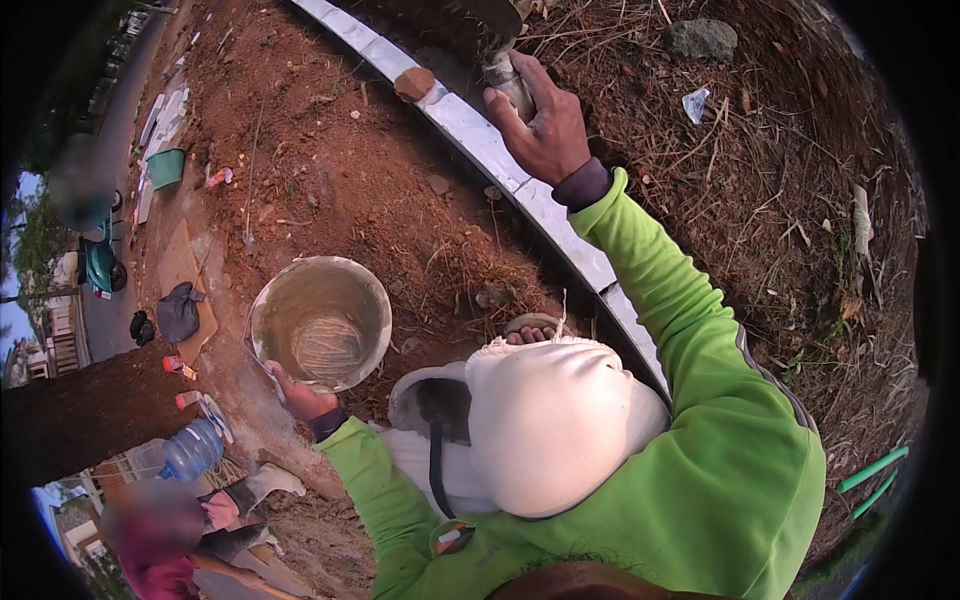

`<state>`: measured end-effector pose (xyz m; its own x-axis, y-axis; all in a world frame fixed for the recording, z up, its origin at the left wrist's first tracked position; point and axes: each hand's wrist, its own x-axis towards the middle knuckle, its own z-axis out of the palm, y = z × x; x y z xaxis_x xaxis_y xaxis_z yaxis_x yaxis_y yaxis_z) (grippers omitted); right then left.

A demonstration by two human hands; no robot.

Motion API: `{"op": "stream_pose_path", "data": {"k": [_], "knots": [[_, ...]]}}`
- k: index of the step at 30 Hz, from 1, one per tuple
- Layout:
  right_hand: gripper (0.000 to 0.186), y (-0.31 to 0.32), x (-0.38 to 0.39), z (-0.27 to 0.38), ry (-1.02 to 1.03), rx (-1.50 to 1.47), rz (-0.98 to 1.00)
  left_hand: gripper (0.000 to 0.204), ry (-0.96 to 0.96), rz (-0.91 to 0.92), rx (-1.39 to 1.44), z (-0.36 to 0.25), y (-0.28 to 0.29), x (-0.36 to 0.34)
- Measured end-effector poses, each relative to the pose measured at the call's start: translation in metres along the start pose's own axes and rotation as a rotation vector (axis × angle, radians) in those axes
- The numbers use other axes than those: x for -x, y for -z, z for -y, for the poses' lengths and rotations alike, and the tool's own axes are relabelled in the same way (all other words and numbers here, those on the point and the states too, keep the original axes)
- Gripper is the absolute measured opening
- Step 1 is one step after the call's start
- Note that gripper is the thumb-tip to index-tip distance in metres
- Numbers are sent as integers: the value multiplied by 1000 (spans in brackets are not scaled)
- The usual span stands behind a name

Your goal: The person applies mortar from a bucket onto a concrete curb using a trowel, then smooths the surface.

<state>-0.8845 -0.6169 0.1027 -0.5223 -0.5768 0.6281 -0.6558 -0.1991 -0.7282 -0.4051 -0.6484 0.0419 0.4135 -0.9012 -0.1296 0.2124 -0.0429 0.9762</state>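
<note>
My right hand [545, 120] is closed around the grey, mortar-caked handle of a trowel [509, 84]. Its dark blade reaches the top edge of the view and is partly cut off. Just below that hand runs a long curved row of pale kerb blocks [470, 127]. My left hand [303, 395] grips the near-left rim of a round bucket [375, 300], whose inside is coated with pale grey-brown residue. The bucket stands tilted on reddish soil, left of the kerb. A brown stone or clod [414, 84] lies on the kerb's top.
My bent knee in white cloth [560, 420] is close to the kerb, toes beneath it. Dry grass and a grey rock [703, 39] lie right. A green bucket [165, 168], a dark bag [180, 312], a blue water jug [193, 450] and another person [155, 545] are left.
</note>
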Motion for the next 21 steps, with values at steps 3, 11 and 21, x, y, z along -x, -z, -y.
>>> {"op": "stream_pose_path", "data": {"k": [3,11,21], "knots": [[47,0,34,-79,-128,254,165,56,13,-62,70,-1,11,-7],[37,-19,38,-40,-89,429,228,56,52,-45,261,-27,68,1],[57,-6,59,-101,-337,657,605,51,-203,-442,635,-33,176,13]]}}
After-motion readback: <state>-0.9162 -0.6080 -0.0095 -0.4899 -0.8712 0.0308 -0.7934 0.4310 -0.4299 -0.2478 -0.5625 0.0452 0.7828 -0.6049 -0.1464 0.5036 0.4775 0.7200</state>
